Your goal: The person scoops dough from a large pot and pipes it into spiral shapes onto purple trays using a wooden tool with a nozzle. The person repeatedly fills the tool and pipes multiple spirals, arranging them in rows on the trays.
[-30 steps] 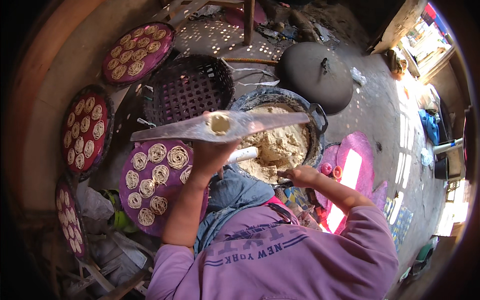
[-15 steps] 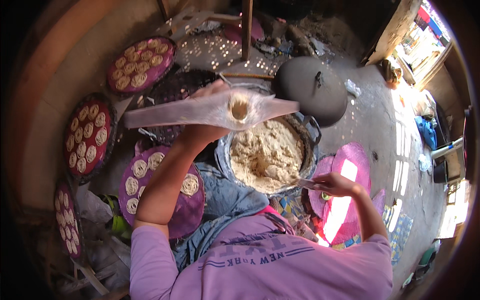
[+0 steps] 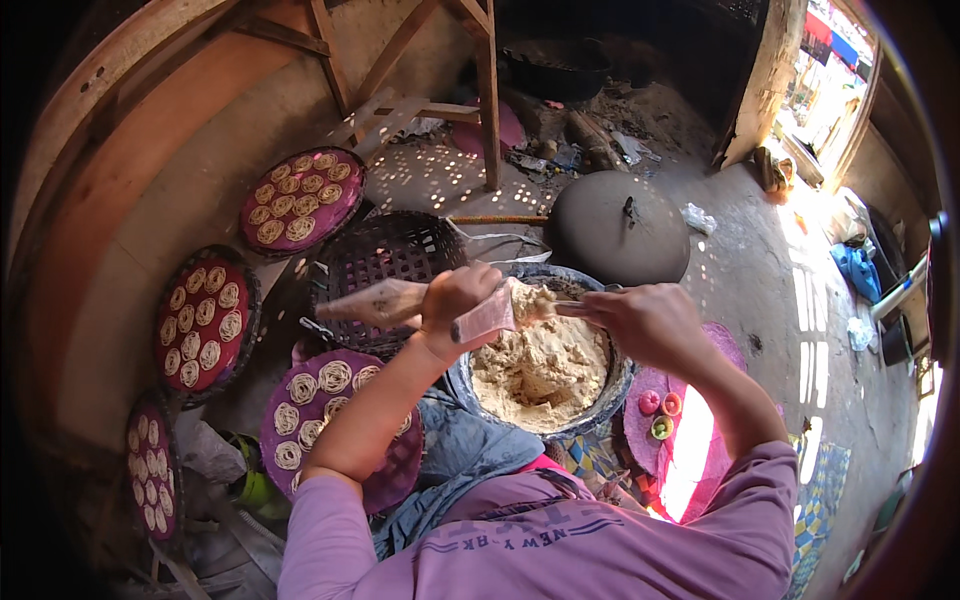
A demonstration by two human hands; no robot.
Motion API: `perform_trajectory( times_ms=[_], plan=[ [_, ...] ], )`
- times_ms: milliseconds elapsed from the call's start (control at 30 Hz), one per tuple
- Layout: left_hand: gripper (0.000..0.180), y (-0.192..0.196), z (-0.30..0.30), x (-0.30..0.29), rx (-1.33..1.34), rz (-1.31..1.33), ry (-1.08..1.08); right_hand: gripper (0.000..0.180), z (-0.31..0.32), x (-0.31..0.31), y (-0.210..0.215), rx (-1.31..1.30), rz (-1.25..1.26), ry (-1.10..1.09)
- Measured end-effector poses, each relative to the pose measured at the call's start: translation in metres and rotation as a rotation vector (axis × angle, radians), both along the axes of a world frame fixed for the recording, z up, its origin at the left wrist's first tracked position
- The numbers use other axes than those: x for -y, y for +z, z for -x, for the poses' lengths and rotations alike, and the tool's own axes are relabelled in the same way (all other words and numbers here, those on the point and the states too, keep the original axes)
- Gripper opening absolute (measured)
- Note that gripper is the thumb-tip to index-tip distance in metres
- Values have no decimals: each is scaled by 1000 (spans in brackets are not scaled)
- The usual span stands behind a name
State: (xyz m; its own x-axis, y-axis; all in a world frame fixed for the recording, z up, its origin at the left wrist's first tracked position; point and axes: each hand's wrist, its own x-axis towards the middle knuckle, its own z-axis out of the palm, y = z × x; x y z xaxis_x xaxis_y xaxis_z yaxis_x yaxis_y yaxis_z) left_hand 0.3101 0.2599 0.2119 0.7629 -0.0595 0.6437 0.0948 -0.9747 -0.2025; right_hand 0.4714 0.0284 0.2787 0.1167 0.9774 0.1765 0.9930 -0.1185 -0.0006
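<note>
I look from far through the head camera at a pale, crumbly lump of dough (image 3: 532, 302), which is above the far part of a dark round basin (image 3: 622, 385) with crusted walls. The rest of the dough (image 3: 540, 365) lies inside this basin. My right hand (image 3: 650, 315) has its fingers closed around a slim, flat utensil (image 3: 575, 310), whose tip meets the lump. My left hand (image 3: 458, 300) is wrapped around a long wooden bar tool (image 3: 375, 303), held tilted above the basin's left side, and the lump sits against it.

Half a second ago, the tool showed me its round hole and the utensil was down at the basin's near right edge. Now the hole is turned from my sight and the utensil is raised; I judge that the work has passed from the basin to the tool.

Beyond the basin is a dark domed lid (image 3: 615, 235); to its left, a black woven basket (image 3: 395, 240). Nearer, left of the basin, a round purple tray (image 3: 395, 465) carries pale coiled strands (image 3: 287, 418).
</note>
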Motion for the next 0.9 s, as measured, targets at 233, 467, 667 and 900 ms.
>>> perform_trajectory(
  times_ms=[233, 467, 667, 900],
  plan=[
    [16, -26, 2, -21, -102, 234, -38, 36, 57, -13, -20, 402, -118, 59],
    [29, -13, 16, -47, 34, 178, 77, 28, 28, 17, 23, 352, -124, -49],
    [37, 5, 4, -5, 29, 211, 67, 25, 43, -17, 20, 377, -110, 59],
    [24, 13, 11, -28, 110, 45, 203, 21, 35, 6, 0, -94, -232, -182]
  ],
)
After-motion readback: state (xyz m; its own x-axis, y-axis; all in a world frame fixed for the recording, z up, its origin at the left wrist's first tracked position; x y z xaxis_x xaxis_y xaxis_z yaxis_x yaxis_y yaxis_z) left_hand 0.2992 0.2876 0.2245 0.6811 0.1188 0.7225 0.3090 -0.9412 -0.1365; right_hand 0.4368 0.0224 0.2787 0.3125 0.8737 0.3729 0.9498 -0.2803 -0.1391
